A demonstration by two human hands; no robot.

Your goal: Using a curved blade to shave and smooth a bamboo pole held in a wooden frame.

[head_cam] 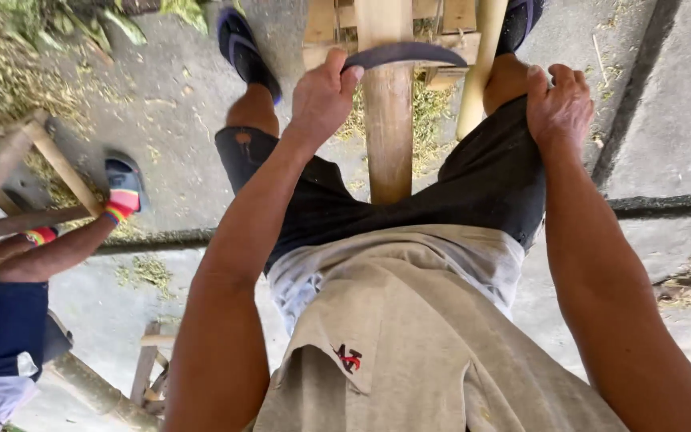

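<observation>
My left hand (pixel 323 96) grips the left end of a dark curved blade (pixel 409 54). The blade lies across a flat wooden plank (pixel 388 136) that runs forward from between my knees. My right hand (pixel 557 108) rests on my right knee, its fingers curled over the hem of my black shorts (pixel 481 172); it is off the blade. A pale bamboo pole (pixel 477 72) leans just right of the plank, beside the blade's free end. I sit astride the plank in a grey shirt.
A wooden rack (pixel 337 32) stands at the far end of the plank, with shavings on the concrete under it. At the left another person's leg (pixel 57 252) and sandal (pixel 124 188) lie beside a wooden frame (pixel 9 160). A dark groove (pixel 673 204) crosses the floor.
</observation>
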